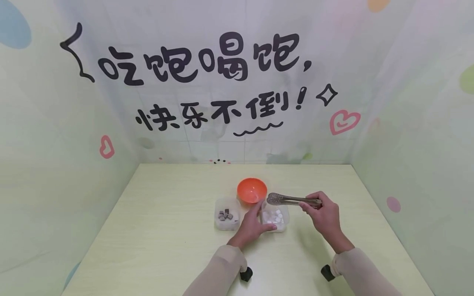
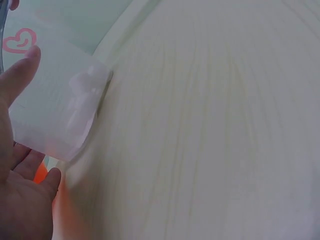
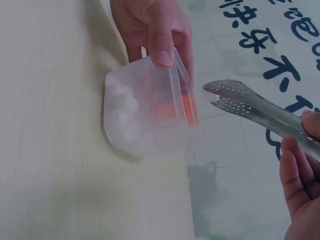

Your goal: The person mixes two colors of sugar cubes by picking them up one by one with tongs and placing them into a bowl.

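Observation:
My left hand (image 1: 252, 226) grips a translucent plastic container (image 3: 132, 107) by its side, thumb on the near wall and fingers around the left. Several white cubes (image 1: 275, 216) lie in it. Metal tongs (image 1: 292, 200) with perforated tips are held in my right hand (image 1: 326, 214), raised above the container's right edge. A small pale piece (image 3: 208, 97) shows between the tong tips in the right wrist view; its exact shape is unclear. In the left wrist view, the container (image 2: 60, 100) stands beside the left thumb, its contents blurred by the wall.
An orange bowl (image 1: 252, 189) stands just behind the left hand. Left of that hand, a second translucent container (image 1: 226, 226) holds several brown cubes (image 1: 226, 214). Printed cloth walls (image 1: 177, 148) border the light tabletop (image 1: 155, 222) at the back and sides.

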`<control>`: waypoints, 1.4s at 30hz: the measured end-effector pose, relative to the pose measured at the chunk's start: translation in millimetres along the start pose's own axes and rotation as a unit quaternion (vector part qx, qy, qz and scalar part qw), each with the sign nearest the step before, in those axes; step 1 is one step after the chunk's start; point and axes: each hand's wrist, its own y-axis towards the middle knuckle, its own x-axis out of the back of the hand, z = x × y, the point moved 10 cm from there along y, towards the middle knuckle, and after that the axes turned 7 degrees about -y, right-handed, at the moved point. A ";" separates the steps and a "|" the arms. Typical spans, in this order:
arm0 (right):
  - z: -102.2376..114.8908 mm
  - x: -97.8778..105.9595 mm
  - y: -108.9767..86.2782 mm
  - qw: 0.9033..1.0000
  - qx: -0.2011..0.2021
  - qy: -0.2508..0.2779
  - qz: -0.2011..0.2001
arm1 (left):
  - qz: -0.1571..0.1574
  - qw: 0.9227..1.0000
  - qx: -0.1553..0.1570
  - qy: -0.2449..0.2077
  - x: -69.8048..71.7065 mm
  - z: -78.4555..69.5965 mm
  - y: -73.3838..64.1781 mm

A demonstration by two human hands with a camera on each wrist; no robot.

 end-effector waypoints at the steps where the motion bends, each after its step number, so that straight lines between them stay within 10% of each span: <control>1: 0.5 -0.3 0.8 1.000 0.000 0.003 -0.001 | -0.001 1.000 -0.002 0.000 0.1 -0.5 0.1; 42: -0.9 -47.1 30.9 0.999 -0.023 0.026 -0.001 | -0.001 1.000 0.006 -0.019 0.6 -0.9 -2.4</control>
